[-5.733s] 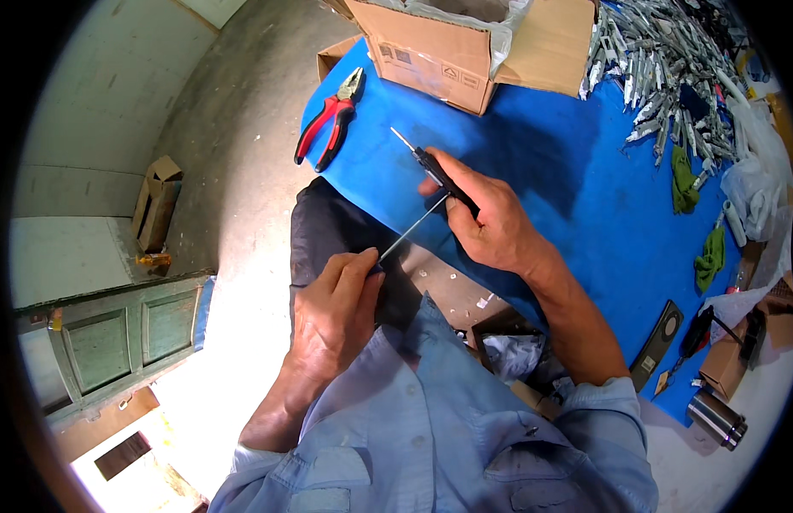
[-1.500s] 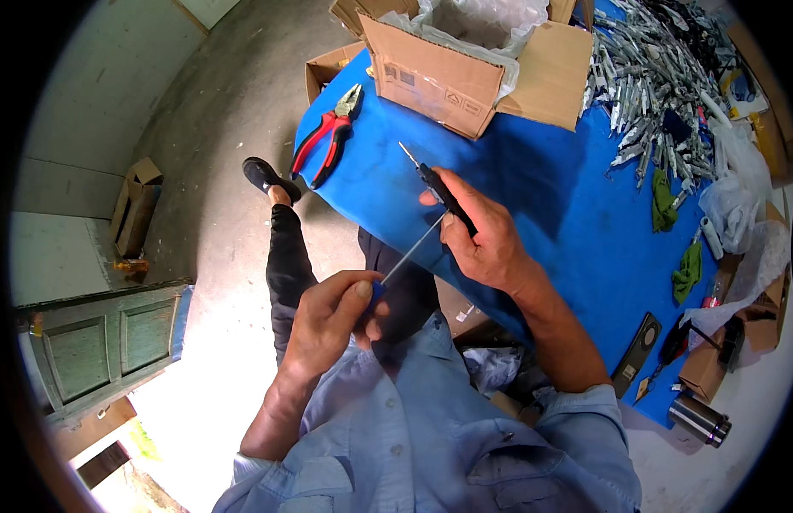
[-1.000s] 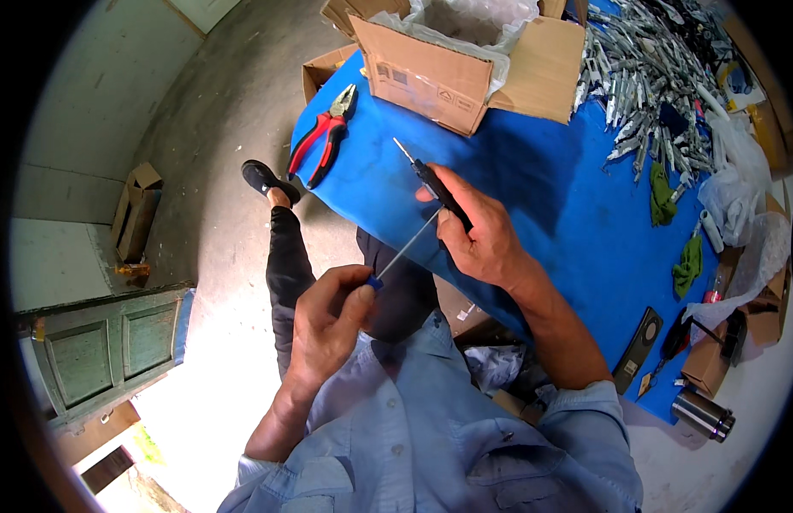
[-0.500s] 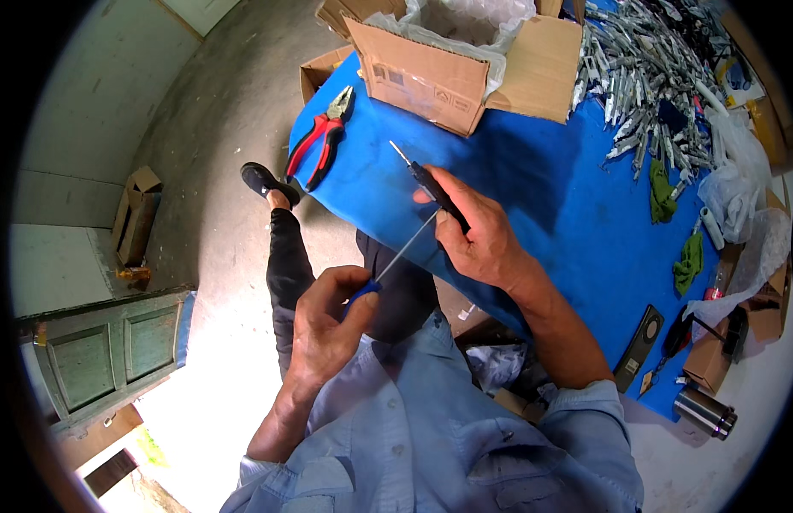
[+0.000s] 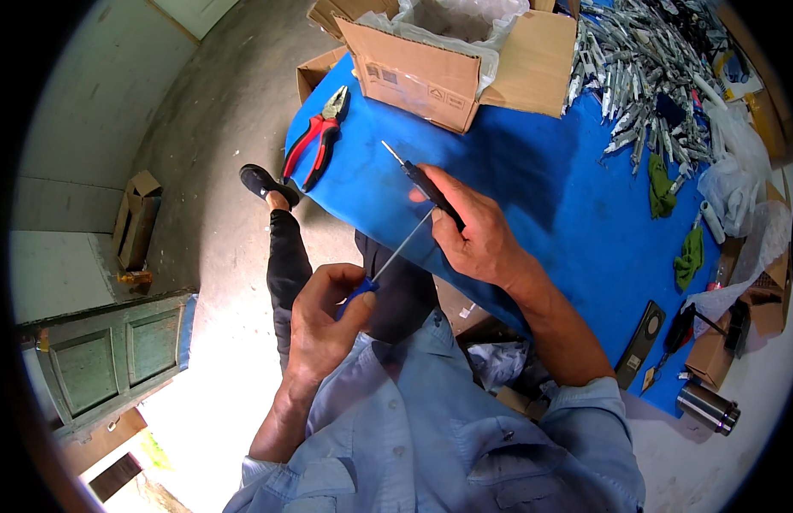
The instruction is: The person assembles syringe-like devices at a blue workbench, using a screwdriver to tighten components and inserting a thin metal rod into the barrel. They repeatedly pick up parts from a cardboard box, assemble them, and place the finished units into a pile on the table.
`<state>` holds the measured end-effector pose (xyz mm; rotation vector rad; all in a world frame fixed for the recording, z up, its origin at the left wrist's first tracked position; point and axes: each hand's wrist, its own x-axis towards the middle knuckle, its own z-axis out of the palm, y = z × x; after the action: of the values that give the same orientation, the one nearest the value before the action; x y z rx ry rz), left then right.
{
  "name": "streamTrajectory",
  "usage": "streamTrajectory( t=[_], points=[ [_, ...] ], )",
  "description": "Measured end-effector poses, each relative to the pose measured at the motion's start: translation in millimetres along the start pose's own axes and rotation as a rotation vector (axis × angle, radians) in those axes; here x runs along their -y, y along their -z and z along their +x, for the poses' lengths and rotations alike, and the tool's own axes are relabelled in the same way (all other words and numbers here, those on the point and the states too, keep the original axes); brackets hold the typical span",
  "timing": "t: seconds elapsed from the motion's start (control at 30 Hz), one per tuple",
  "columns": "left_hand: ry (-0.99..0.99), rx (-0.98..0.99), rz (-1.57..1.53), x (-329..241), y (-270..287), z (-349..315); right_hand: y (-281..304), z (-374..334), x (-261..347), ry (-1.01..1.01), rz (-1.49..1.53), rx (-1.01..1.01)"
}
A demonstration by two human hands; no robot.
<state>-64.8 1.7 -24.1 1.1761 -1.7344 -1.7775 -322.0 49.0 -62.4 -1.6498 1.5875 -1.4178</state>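
Note:
My left hand (image 5: pixel 321 327) is closed around the blue handle of a screwdriver (image 5: pixel 402 246), whose thin metal shaft points up and to the right. In my right hand (image 5: pixel 484 235) is a slim black pen-shaped tool (image 5: pixel 431 188) with a narrow metal tip, pinched between thumb and fingers. The screwdriver's end meets the side of the black tool near my right thumb; exactly what it touches there is too small to tell. Both are held in the air at the near edge of a blue-covered table (image 5: pixel 533 197). Red-and-black pliers (image 5: pixel 318 141) lie on its left end.
An open cardboard box (image 5: pixel 414 73) lined with plastic stands at the back. A large heap of grey pen-like parts (image 5: pixel 640 77) covers the far right, near green cloths (image 5: pixel 689 259) and clear plastic bags (image 5: pixel 734 171). A steel cylinder (image 5: pixel 706 409) sits at the right.
Both hands keep their hold and almost the same pose. The black tool and my right hand have shifted very slightly left; the whole view has also moved a little.

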Motion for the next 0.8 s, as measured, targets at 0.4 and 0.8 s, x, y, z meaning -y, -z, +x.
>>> streamTrajectory(
  t=[0.4,0.8],
  points=[
    [0.092,0.043,-0.033,-5,-4,4,-4,-2,-6,0.012,-0.008,-0.052],
    [0.205,0.143,-0.155,-5,4,9,-3,-1,-8,0.031,-0.008,-0.054]
  ],
)
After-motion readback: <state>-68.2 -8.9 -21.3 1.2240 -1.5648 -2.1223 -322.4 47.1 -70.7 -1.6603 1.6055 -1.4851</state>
